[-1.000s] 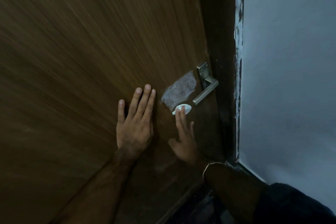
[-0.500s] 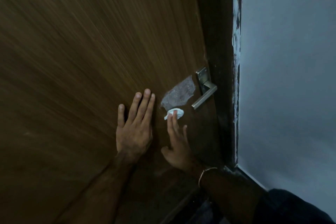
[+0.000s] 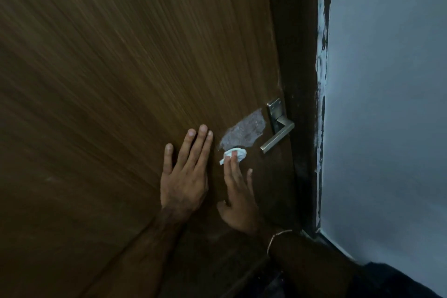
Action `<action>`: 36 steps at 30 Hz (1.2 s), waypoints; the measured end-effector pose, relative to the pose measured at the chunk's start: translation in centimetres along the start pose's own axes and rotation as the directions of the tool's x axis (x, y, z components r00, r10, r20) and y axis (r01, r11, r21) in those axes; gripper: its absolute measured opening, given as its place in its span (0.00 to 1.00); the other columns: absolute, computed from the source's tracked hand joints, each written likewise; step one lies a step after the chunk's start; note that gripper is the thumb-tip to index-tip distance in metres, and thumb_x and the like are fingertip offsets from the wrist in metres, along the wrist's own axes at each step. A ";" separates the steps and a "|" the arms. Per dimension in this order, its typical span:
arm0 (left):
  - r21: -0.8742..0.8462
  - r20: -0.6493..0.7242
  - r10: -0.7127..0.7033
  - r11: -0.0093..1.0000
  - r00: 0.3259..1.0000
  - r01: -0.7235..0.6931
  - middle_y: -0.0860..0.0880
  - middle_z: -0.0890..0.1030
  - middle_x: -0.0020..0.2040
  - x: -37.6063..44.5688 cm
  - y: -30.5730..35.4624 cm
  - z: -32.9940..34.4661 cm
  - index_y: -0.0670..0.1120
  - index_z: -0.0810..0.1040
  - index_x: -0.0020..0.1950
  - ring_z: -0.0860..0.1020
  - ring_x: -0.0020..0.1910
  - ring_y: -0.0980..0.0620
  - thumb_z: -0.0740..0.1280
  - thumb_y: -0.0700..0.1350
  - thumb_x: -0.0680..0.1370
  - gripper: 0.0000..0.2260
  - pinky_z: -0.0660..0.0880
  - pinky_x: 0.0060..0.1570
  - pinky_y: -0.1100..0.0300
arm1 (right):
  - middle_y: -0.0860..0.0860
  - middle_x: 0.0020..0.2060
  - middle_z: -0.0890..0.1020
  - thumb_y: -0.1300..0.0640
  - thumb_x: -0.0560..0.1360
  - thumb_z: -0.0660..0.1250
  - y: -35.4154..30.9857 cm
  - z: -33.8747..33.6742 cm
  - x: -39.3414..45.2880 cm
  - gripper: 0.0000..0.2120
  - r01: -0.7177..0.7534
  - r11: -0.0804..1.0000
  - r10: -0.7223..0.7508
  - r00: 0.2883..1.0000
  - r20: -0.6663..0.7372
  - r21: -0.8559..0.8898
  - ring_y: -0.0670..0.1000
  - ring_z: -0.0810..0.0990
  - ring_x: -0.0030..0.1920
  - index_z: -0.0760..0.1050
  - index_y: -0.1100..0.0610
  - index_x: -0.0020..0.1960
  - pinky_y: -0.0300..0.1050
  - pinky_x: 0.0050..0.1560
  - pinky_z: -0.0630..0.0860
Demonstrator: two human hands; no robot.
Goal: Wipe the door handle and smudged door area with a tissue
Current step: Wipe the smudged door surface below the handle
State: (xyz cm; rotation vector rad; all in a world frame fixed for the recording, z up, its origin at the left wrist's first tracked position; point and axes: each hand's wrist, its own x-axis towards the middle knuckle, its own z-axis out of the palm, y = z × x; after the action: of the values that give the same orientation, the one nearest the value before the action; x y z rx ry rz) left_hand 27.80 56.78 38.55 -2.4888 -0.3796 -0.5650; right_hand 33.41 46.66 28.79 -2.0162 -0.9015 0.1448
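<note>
Dim light lay over the brown door (image 3: 121,80) as we braced it with our left hand (image 3: 185,176) spread flat, fingers straight and holding nothing, while our right hand (image 3: 238,197) pressed the wadded tissue (image 3: 235,153) to the wood under straight fingertips (image 3: 233,156), right at the lower edge of the pale smudge (image 3: 244,132) and just left of the metal handle (image 3: 278,136). To do that step well, we judged the tissue needed firm, even pressure and short overlapping strokes up across the whole smudge, with the handle not yet reached.
</note>
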 end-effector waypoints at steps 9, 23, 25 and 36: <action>-0.022 0.064 0.023 1.000 0.998 -0.022 0.52 0.45 0.82 0.2 -0.2 -0.1 0.51 0.49 0.81 0.43 0.80 0.52 0.53 0.52 0.78 0.31 0.38 0.74 0.44 | 0.44 0.77 0.31 0.59 0.71 0.68 -0.9 -1.4 0.5 0.52 -0.002 0.999 0.003 1.000 0.022 -0.048 0.44 0.30 0.77 0.31 0.49 0.79 0.62 0.78 0.41; 0.001 0.074 0.024 1.000 0.997 -0.024 0.50 0.48 0.82 0.1 -0.1 -0.2 0.49 0.52 0.81 0.46 0.80 0.51 0.53 0.51 0.78 0.31 0.39 0.75 0.43 | 0.46 0.78 0.33 0.61 0.71 0.66 -2.6 -2.2 1.0 0.50 0.063 0.996 -0.064 0.998 -0.007 -0.066 0.44 0.30 0.77 0.34 0.51 0.79 0.58 0.78 0.40; 0.000 0.060 0.017 1.000 0.998 -0.017 0.50 0.48 0.82 0.1 -0.1 -0.1 0.49 0.53 0.81 0.47 0.80 0.51 0.55 0.50 0.78 0.31 0.40 0.75 0.43 | 0.45 0.78 0.34 0.62 0.71 0.66 -2.1 -2.5 1.1 0.50 0.053 0.996 -0.055 0.998 -0.023 -0.069 0.42 0.31 0.77 0.35 0.51 0.80 0.59 0.78 0.43; 0.000 0.074 0.026 1.000 0.997 -0.026 0.49 0.48 0.82 0.2 0.0 -0.7 0.48 0.53 0.81 0.47 0.81 0.49 0.54 0.52 0.77 0.32 0.36 0.75 0.44 | 0.49 0.80 0.40 0.66 0.67 0.65 -1.9 -3.6 2.7 0.50 0.134 0.991 -0.127 0.973 -0.190 0.023 0.47 0.38 0.79 0.41 0.56 0.80 0.59 0.79 0.48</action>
State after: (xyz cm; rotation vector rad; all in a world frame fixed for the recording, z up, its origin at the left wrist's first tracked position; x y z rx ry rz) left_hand 27.73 56.42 39.19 -2.5149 -0.3758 -0.4628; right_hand 35.86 46.57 32.99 -1.8947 -0.9004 -0.1012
